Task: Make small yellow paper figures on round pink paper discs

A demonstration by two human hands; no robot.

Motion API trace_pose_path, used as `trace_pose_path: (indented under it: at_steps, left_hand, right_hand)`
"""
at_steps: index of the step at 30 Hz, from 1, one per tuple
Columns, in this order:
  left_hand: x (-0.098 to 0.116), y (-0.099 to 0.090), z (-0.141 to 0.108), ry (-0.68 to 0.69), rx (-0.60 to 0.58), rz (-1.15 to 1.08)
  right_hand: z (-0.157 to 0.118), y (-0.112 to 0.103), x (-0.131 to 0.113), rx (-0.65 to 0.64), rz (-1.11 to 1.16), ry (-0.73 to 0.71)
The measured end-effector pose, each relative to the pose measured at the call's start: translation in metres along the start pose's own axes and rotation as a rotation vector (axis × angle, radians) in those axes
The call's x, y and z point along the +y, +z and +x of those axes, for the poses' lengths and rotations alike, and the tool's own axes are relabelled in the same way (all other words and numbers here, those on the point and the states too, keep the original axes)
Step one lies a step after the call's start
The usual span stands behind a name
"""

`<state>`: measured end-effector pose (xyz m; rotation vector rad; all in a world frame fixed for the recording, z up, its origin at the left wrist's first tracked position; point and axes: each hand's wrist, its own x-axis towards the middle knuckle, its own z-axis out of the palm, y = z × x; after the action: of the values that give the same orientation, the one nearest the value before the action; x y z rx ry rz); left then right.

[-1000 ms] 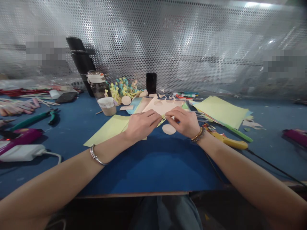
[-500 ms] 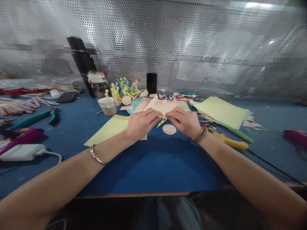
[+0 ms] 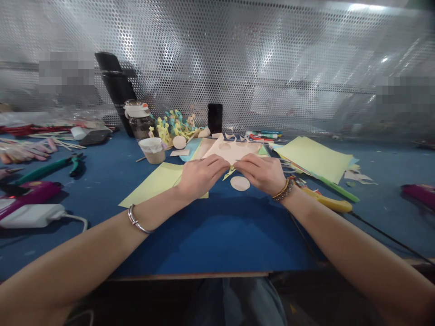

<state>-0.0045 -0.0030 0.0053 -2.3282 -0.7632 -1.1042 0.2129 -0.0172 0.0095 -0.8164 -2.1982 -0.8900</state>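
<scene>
Yellow-green paper sheet (image 3: 154, 185) flat on the blue table (image 3: 217, 240), partly under the left hand (image 3: 201, 177), curled closed and pinching the left end of a peach paper sheet (image 3: 233, 151). Sheet's long axis sideways between both hands, equally near. Right hand (image 3: 261, 173) pinching the right end. Pale paper disc (image 3: 239, 183) just below. No readable writing.

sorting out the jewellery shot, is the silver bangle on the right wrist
No, the silver bangle sits on the left wrist, while the right wrist wears beaded bracelets.
</scene>
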Motion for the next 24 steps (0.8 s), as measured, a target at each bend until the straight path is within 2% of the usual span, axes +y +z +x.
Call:
trace_pose_path:
  at_steps: [7, 14, 24]
  left_hand:
    - [-0.0032, 0.0014, -0.0019, 0.082, -0.002, 0.046]
    - [-0.0002, -0.0013, 0.0004, 0.049, -0.016, 0.031]
    - [0.0017, 0.0, 0.0011, 0.008, -0.011, 0.068]
  right_hand:
    - [0.0008, -0.0005, -0.0005, 0.007, -0.052, -0.033]
    - [0.0001, 0.002, -0.0012, 0.005, 0.024, 0.032]
    - [0.0029, -0.0021, -0.0018, -0.008, -0.021, -0.019]
